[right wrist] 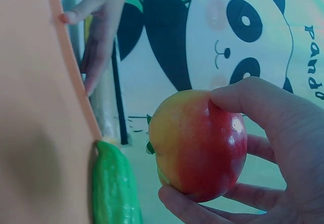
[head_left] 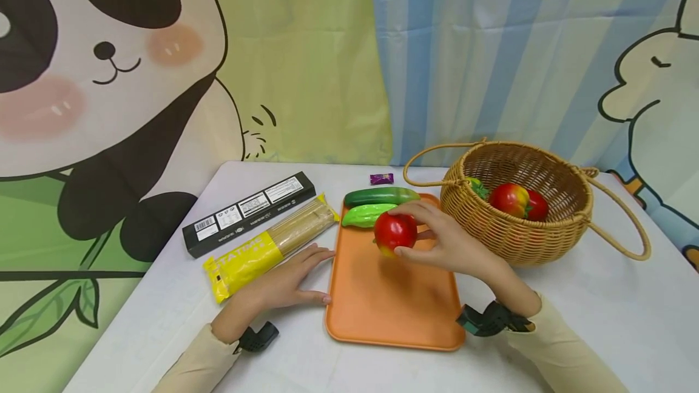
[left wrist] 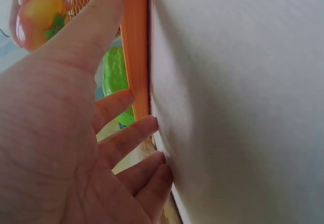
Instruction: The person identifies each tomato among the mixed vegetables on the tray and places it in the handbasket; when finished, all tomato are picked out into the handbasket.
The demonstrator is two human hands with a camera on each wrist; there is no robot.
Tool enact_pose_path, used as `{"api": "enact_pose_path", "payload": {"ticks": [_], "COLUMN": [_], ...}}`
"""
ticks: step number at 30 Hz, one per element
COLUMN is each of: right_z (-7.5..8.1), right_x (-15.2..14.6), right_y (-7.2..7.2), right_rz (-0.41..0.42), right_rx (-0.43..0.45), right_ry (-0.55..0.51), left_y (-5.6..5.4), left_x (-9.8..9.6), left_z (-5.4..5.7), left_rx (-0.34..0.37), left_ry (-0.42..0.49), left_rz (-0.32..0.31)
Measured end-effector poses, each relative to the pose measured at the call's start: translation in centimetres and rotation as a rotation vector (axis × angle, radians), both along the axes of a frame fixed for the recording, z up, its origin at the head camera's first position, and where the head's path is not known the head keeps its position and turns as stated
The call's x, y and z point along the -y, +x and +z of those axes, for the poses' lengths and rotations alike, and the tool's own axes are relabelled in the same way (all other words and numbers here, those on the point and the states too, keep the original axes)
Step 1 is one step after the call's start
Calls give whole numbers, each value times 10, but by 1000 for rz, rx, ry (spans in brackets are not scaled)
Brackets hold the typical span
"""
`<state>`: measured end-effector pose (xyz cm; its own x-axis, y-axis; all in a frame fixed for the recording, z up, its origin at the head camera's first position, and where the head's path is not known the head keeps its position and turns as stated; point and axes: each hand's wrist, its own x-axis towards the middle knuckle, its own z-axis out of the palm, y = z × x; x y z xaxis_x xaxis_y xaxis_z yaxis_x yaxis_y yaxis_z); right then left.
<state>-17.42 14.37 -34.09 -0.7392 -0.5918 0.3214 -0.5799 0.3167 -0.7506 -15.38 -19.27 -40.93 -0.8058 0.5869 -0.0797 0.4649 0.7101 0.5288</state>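
My right hand (head_left: 445,241) grips a shiny red-and-yellow tomato (head_left: 395,232) between thumb and fingers, above the orange tray (head_left: 393,308). Green leaf tips show on the tomato (right wrist: 197,145) in the right wrist view. My left hand (head_left: 286,281) rests along the tray's left edge, fingers spread and holding nothing; its thumb tip is right at the rim. At the tray's far end lie a dark green cucumber (head_left: 377,196) and, nearer, a bumpy bright green bitter melon (head_left: 367,216). The hand and tomato overlap the melon's right end in the head view.
A wicker basket (head_left: 513,241) with looped handles stands right of the tray, with red-and-yellow produce (head_left: 510,199) inside. Left of the tray lie a yellow noodle pack (head_left: 251,262) and a long black box (head_left: 248,214). Behind the tray is a small purple packet (head_left: 381,179).
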Motion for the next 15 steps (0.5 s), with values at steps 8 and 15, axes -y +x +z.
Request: {"api": "enact_pose_path", "payload": {"ticks": [8, 15], "right_z": [9, 14], "right_x": [-11, -18], "right_y": [0, -2], "right_rz": [-60, -103], "right_rx": [-34, -60], "right_ry": [-16, -36], "left_y": [0, 0], "left_x": [-1, 0], "left_z": [0, -2], "left_rx": [1, 0], "left_ry": [-2, -6], "left_rz": [-1, 2]}}
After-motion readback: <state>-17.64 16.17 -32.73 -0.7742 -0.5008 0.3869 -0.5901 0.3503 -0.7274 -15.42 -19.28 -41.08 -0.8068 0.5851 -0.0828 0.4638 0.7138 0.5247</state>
